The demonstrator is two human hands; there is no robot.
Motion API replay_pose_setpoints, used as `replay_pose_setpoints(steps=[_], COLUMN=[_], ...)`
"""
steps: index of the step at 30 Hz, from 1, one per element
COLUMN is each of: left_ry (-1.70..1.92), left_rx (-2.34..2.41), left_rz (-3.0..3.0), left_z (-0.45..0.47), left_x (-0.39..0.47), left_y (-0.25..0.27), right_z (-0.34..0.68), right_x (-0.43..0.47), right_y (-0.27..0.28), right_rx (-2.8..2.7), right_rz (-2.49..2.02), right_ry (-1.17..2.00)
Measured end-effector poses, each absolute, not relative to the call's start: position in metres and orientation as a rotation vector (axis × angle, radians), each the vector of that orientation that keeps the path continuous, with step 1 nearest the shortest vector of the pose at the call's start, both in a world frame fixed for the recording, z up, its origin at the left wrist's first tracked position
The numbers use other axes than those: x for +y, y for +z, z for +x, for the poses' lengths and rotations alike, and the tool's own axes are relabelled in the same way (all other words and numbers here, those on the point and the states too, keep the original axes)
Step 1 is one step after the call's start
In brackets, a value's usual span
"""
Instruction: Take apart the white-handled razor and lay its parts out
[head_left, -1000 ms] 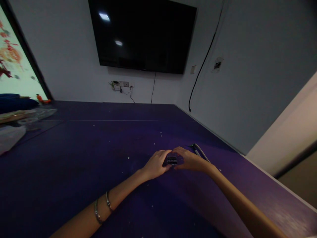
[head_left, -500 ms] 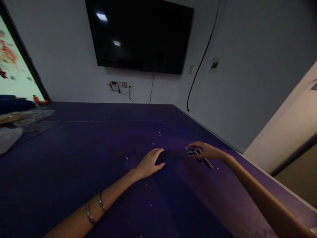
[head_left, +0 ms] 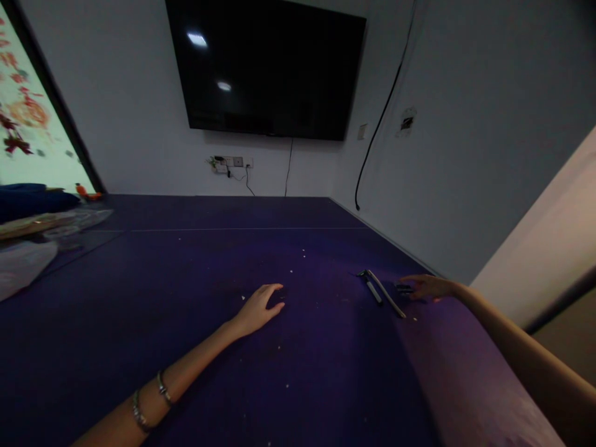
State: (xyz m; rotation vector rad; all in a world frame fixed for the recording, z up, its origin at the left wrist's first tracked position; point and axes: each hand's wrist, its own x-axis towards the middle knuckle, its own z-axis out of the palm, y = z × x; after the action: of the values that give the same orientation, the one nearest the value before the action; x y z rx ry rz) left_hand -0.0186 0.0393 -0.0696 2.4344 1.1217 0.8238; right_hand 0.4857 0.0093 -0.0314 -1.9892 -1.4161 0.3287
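My left hand [head_left: 257,310] hovers over or rests on the purple tabletop [head_left: 316,347], thumb and fingers apart, with nothing in it. At the right, my right hand [head_left: 427,287] has its thumb and fingers around a small dark, partly see-through packet [head_left: 404,288] with pale stripes; its contents are too small to make out. Just left of that hand lie two slim things: a pale, slightly curved stick [head_left: 387,295] and a shorter dark tool with a grey handle [head_left: 374,292]. Their upper ends nearly meet.
Small white scraps [head_left: 291,271] dot the tabletop. Clear plastic bags [head_left: 28,261] and dark blue cloth [head_left: 35,200] are piled at the left, near a small orange object [head_left: 82,190]. A television [head_left: 274,68] hangs on the back wall; a black cable [head_left: 382,115] dangles along the right wall.
My right hand has moved right with the packet, uncovering the stick and the dark tool. My left hand has drawn back to the left, still open. The view has shifted slightly.
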Motion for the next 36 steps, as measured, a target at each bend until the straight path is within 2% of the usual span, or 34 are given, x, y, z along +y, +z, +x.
replay_pose_setpoints(steps=[3,7,21,29,36], left_ry=[0.821,0.816,0.795,0.804,0.830], left_rx=[1.131,1.149,1.180,1.192,1.197], left_rz=[2.439,2.445,2.455,2.449,2.448], left_z=[-0.022,-0.025,-0.031,-0.036,-0.044], left_x=[0.038,0.037,0.041,0.040,0.045], left_y=[-0.070,-0.071,-0.073,-0.075,-0.082], right_z=[0.487,0.492,0.506,0.493,0.487], right_x=[0.015,0.027,0.045,0.045,0.040], right_y=[-0.033,-0.038,-0.057,-0.050,-0.044], right_rx=[-1.546,-1.603,-1.728,-1.791,-1.757], right_rz=[-2.070,-2.048,-2.040,-2.110,-2.200], right_ry=[0.794,1.072,1.148,0.966,0.933])
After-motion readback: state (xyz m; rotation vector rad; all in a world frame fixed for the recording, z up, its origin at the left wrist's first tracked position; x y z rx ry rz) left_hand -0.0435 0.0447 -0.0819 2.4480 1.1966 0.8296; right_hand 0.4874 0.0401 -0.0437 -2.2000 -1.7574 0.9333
